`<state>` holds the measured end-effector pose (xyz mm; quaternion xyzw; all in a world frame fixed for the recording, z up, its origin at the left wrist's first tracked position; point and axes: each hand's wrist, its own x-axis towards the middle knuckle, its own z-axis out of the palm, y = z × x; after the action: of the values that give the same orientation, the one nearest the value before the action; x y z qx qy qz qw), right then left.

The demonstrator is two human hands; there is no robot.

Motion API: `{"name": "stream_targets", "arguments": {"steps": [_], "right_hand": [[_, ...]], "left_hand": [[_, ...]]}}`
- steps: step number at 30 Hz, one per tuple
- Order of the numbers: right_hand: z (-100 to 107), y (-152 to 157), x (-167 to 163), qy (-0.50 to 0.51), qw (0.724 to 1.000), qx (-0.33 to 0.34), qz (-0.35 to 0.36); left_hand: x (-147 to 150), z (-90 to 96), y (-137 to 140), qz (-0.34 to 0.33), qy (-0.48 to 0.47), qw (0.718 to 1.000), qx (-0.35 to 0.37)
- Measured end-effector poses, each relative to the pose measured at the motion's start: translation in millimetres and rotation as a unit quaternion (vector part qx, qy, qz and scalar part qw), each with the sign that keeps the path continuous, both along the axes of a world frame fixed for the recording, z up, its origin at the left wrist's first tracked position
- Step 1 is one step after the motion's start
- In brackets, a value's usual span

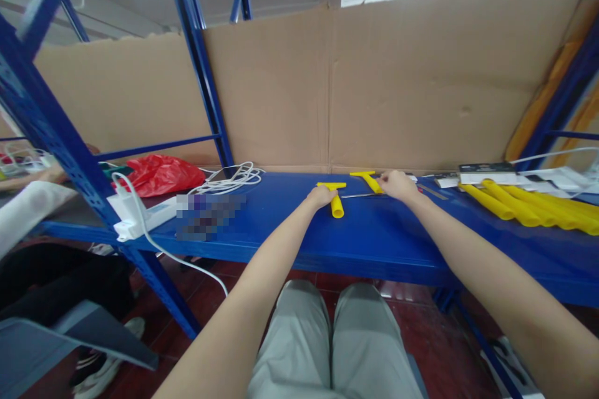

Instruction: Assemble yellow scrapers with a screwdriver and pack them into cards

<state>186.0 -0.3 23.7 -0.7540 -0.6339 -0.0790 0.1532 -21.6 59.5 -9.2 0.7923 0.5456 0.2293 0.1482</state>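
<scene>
My left hand [321,197] is closed around a yellow T-shaped piece [337,207], whose round hollow end points towards me. A second yellow T-shaped piece [371,181] lies slanted just to the right, its crossbar towards the back. My right hand [397,184] has its fingers pinched at the near side of that second piece; the fingertips are partly hidden. Between my hands a thin metal rod [358,196] lies on the blue shelf top [374,230].
Several yellow tubes [519,206] lie at the right, near a dark box [486,173]. On the left are a white power strip [161,214], a coiled white cable [234,177] and a red plastic bag [163,176]. Cardboard [397,87] stands behind. Another person's sleeve [35,209] shows far left.
</scene>
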Motion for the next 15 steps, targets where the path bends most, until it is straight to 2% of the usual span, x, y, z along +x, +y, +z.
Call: {"name": "stream_targets", "arguments": {"steps": [3, 6, 11, 15], "right_hand": [[0, 13, 31, 0.026, 0.996, -0.003, -0.080], [1, 25, 58, 0.033, 0.991, -0.009, -0.132], [1, 47, 80, 0.031, 0.982, -0.002, -0.185], [-10, 67, 90, 0.041, 0.978, -0.013, -0.206]], "left_hand": [[2, 7.3, -1, 0.013, 0.069, 0.997, -0.026], [0, 6.7, -2, 0.010, 0.101, 0.995, -0.018], [-6, -4.0, -3, 0.018, 0.077, 0.997, 0.022], [-9, -2.8, -6, 0.025, 0.059, 0.997, 0.031]]}}
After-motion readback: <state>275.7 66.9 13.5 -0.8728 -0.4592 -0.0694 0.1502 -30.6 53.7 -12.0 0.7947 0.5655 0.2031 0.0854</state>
